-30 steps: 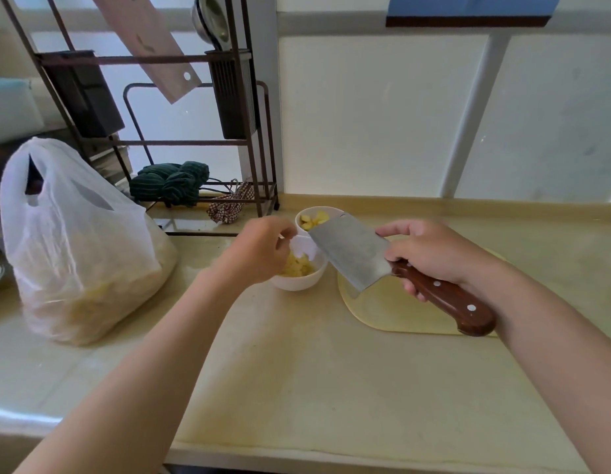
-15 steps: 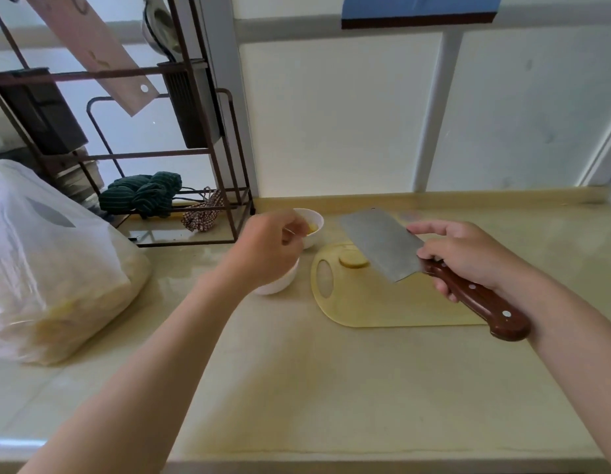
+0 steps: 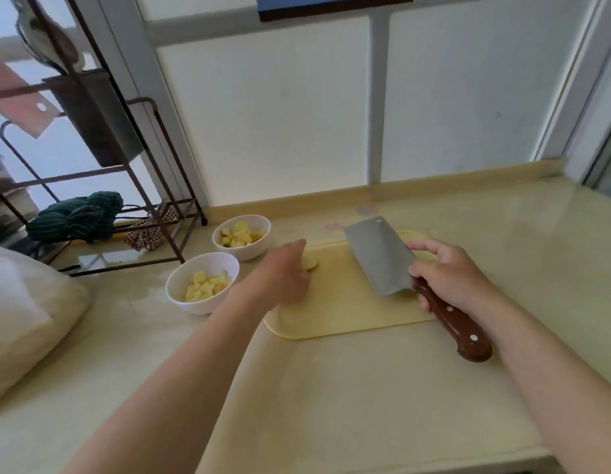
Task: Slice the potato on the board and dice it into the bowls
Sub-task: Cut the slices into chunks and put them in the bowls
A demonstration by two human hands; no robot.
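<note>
Holding the cleaver (image 3: pixel 379 258), right hand (image 3: pixel 449 277) hovers; left hand (image 3: pixel 283 273) touches potato slice (image 3: pixel 312 262).

Open tabletop (image 3: pixel 331 405) runs along the near edge, crossed only by two forearms, and on to the right of the board (image 3: pixel 348 309). A cleaver (image 3: pixel 379 258), tilted in the right hand (image 3: pixel 451 275), blocks the board's right half. Left of the board stand two bowls (image 3: pixel 194 307), close together, with a rack (image 3: pixel 126 267) beyond them at far left and a bag (image 3: pixel 27 319) at near left.
</note>
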